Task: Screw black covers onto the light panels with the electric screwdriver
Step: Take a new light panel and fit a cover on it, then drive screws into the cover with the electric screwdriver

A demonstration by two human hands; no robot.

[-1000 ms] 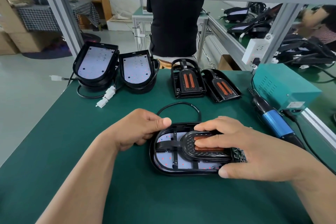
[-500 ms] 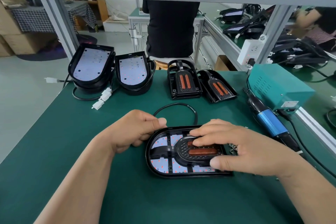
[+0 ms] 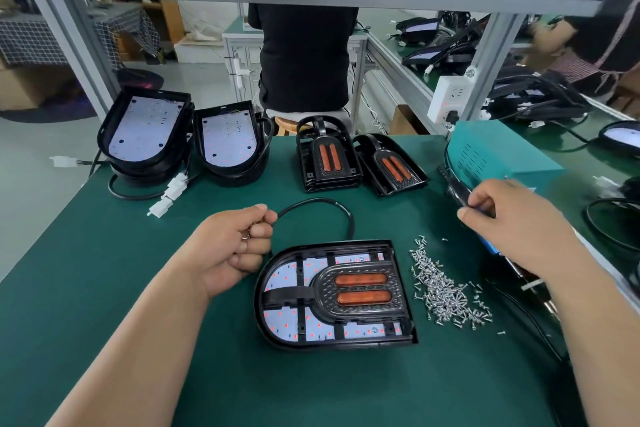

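Now the cover [image 3: 360, 291] lies seated on the panel [image 3: 287, 326] at mid-table, no hand on it, with loose screws [image 3: 446, 291] heaped just to its right. The right hand [image 3: 512, 222] curls its fingers round the screwdriver [image 3: 454, 191] near its dark front end. The left hand [image 3: 232, 253] is clenched beside the panel, a glint of metal between its fingers, probably screws. Best to regrip on the blue body before lifting, steady the cover with the left, and drive each screw straight down.

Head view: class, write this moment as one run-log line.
left hand pinches screw | right hand grips electric screwdriver | black cover sits on light panel
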